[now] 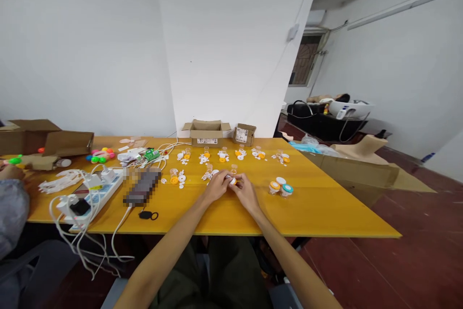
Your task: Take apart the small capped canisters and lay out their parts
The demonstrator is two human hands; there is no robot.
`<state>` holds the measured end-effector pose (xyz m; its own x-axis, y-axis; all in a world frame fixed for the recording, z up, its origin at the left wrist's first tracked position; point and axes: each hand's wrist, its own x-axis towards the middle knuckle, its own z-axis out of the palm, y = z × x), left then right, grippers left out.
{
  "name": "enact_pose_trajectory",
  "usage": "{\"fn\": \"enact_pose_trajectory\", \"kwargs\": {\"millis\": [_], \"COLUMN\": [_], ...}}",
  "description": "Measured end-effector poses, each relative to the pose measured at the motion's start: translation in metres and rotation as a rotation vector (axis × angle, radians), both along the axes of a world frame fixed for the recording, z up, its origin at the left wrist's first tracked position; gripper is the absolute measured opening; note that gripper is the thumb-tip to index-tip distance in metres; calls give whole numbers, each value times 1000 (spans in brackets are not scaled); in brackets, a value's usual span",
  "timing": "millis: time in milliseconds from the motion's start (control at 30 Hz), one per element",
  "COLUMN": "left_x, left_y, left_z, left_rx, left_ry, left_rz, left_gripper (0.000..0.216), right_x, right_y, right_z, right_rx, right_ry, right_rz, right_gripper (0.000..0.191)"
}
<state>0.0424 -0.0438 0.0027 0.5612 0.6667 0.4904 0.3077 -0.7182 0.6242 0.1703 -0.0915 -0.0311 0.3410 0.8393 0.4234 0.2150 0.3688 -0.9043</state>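
Note:
My left hand (216,184) and my right hand (246,191) meet over the middle of the yellow table (325,212). Their fingers are pinched together around a small white and orange piece (232,181) held between them. Just beyond the hands lie several small white and orange parts (208,175) and little clear cups (173,172). To the right of my right hand stand two small finished jars, one with an orange lid (274,186) and one with a teal lid (287,188).
Two open cardboard boxes (206,133) stand at the table's far edge. A white power strip (96,193) with plugs and cables lies at the left, beside a dark device (142,186). Another person's sleeve (12,212) shows at far left. Colourful toys (99,155) sit by a brown box (43,140).

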Motion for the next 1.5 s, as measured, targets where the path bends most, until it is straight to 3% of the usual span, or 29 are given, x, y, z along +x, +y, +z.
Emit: {"fn": "enact_pose_trajectory", "kwargs": {"millis": [367, 667, 900, 1100, 1333, 1500], "left_x": [3, 1, 1, 1, 2, 4], "left_y": [0, 0, 2, 4, 6, 9], "left_z": [-9, -8, -9, -9, -10, -11], "left_rx": [-55, 5, 3, -57, -86, -187], "left_ry": [-59, -58, -132, -139, -201, -280], "left_rz": [-28, -8, 54, 65, 39, -1], "left_gripper": [21, 24, 20, 21, 26, 23], "right_x": [0, 3, 15, 30, 27, 17], "right_y": [-2, -8, -18, -30, -33, -26], "right_z": [-4, -2, -4, -10, -7, 3], "right_rx": [13, -24, 29, -63, -91, 14], "right_ry": [-44, -174, -583, -898, -991, -926], "right_rz": [4, -65, -294, -470, -569, -480], "right_gripper": [26, 15, 14, 16, 14, 23]}}
